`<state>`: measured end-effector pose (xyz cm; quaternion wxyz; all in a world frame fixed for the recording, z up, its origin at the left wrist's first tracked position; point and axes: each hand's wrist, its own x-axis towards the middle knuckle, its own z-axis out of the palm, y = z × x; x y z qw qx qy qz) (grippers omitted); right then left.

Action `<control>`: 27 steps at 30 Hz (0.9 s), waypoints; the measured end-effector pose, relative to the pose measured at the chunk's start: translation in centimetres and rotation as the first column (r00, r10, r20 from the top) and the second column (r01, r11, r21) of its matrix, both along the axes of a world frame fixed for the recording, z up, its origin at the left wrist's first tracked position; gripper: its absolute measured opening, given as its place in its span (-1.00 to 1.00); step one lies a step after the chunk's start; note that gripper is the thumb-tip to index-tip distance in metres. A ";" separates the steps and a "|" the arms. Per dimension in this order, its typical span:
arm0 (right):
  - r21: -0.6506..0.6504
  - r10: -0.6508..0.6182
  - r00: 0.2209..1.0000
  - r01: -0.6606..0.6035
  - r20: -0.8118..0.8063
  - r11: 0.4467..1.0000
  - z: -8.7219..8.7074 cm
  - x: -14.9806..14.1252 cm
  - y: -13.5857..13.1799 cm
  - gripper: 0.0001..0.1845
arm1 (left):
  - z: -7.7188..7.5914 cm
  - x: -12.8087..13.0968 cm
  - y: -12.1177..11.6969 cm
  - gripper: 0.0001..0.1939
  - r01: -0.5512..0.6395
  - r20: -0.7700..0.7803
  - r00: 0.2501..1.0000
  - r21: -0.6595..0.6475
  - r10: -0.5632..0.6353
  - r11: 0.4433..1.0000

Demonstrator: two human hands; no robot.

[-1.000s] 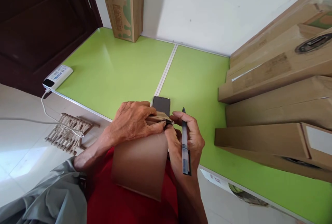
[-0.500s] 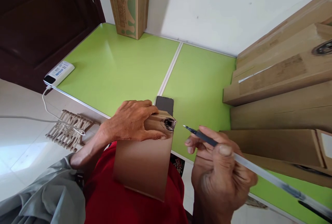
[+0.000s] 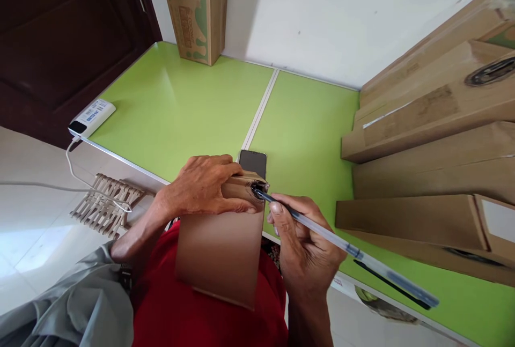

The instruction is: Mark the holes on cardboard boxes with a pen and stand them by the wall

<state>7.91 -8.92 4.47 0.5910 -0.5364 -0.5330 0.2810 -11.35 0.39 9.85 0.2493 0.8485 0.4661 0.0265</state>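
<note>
My left hand [image 3: 203,191] is closed over the top end of a long brown cardboard box [image 3: 221,250] that leans against my red shirt at the near edge of the green table [image 3: 173,116]. My right hand [image 3: 300,245] grips a pen [image 3: 346,250] in a writing hold. The pen's tip touches a black mark [image 3: 259,189] on the box's top right corner. A dark phone [image 3: 252,163] lies flat on the table just behind the box.
Several long cardboard boxes [image 3: 434,138] are stacked at the right. A small green-printed carton [image 3: 197,12] stands against the white wall. A white power bank [image 3: 92,117] with a cable lies at the table's left edge. A wooden rack [image 3: 107,205] sits on the floor.
My right hand turned the pen from upright to a writing grip, swung out to the right, then brought the tip back onto the box's corner. My left hand stayed on the box.
</note>
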 end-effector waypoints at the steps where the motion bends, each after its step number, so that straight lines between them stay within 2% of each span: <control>1: -0.013 0.011 1.000 -0.011 -0.005 1.000 0.0 0.2 -0.1 -0.85 | 0.0 0.0 0.0 -0.37 0.000 0.000 1.000 0.001 0.000 1.000; 4: -0.084 0.019 1.000 -0.019 -0.010 0.996 0.1 0.8 -0.6 -0.92 | 0.0 0.0 0.1 -0.38 0.001 0.000 1.000 0.001 -0.001 1.000; 7: -0.121 -0.025 1.000 0.024 -0.007 0.992 0.2 1.2 -0.9 -0.94 | 0.0 -0.1 0.1 -0.39 0.005 0.001 1.000 -0.007 -0.005 1.000; 10: -0.065 -0.123 0.989 0.118 -0.076 0.991 0.4 1.8 -0.6 -0.88 | 0.0 0.0 0.1 -0.41 0.003 -0.004 1.000 -0.016 -0.003 1.000; 13: -0.031 -0.209 0.965 0.207 -0.161 0.978 0.3 3.3 0.8 -0.74 | 0.1 0.0 0.0 -0.40 -0.004 -0.008 1.000 -0.025 0.004 1.000; 14: -0.064 -0.235 0.966 0.229 -0.107 0.971 0.2 4.0 1.5 -0.69 | 0.2 0.1 0.0 -0.40 -0.006 -0.006 1.000 -0.029 0.006 1.000; 16: -0.245 -0.209 0.951 0.263 0.227 0.933 -0.5 5.4 3.2 -0.61 | 0.3 0.1 0.0 -0.41 -0.014 -0.005 1.000 -0.041 0.014 0.999; 18: -0.451 -0.030 0.830 0.332 0.557 0.829 -1.4 6.6 4.9 -0.61 | 0.4 0.1 -0.1 -0.41 -0.027 -0.005 1.000 -0.048 0.027 0.998; 19: -0.514 0.062 0.764 0.370 0.642 0.774 -2.0 6.9 5.7 -0.62 | 0.4 0.1 -0.1 -0.40 -0.037 -0.002 0.999 -0.045 0.037 0.998; 20: -0.552 0.123 0.720 0.397 0.682 0.733 -2.5 7.1 6.3 -0.64 | 0.3 0.1 -0.1 -0.40 -0.048 0.007 0.999 -0.035 0.049 0.998; 23: -0.590 0.157 0.697 0.440 0.700 0.677 -3.9 6.7 7.3 -0.72 | -0.4 -0.1 -0.3 -0.46 -0.080 0.096 0.992 0.023 0.078 0.997; 25: -0.608 0.167 0.696 0.454 0.698 0.651 -4.3 6.2 7.4 -0.73 | -0.8 -0.4 -0.4 -0.55 -0.090 0.261 0.963 0.088 0.065 0.992; 27: -0.612 0.148 0.710 0.459 0.689 0.644 -4.2 5.9 7.2 -0.72 | -1.0 -1.2 -0.6 -0.61 -0.155 0.451 0.891 0.198 0.051 0.968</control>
